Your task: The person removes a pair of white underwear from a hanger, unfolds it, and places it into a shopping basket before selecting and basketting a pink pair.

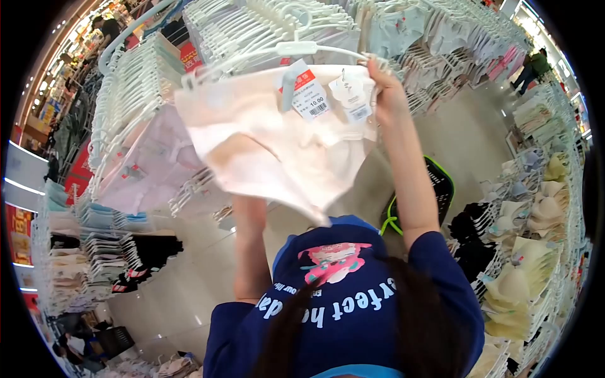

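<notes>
A pale pink pair of panties (277,145) hangs spread out from a white clip hanger (296,48) in front of me. My right hand (389,94) is closed on its right upper corner, at the hanger's end. A price tag (309,94) reading 10.00 and a white label (353,97) hang on the front of the waistband. My left forearm (250,233) rises behind the garment; the fabric hides my left hand, so its fingers do not show. A darker patch shows in the fabric above that forearm.
Racks of white hangers (268,25) with underwear stand ahead and to the left. Bras (513,283) hang along the right. A black basket with a green rim (441,189) is on the floor near my right arm. A person (534,69) stands far right.
</notes>
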